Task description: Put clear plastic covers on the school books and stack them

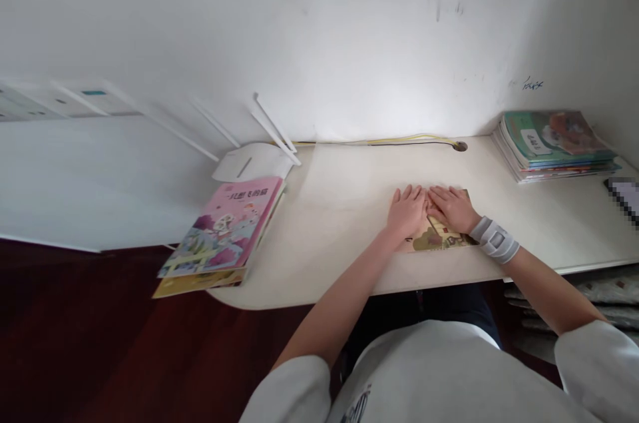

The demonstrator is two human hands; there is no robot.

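The left hand (407, 211) and right hand (452, 207) lie flat and open, gripping nothing, on a small picture book (439, 238) — it sits on the desk (334, 223) near the front edge — a wrist brace (494, 240) on the right.

Pink book (222, 226) cover: "一只想飞的猫". Tan booklet (439, 240), green book's label (535, 141), blue wall scribble (532, 83): illegible.

Little picture booklet (440, 236) lying flat on the desk (329, 223), right of center near the front edge, with a cartoon house on its tan and green cover. Left hand (407, 212) sits palm-down at its left edge, right hand (452, 208) flat on top, fingertips almost touching.
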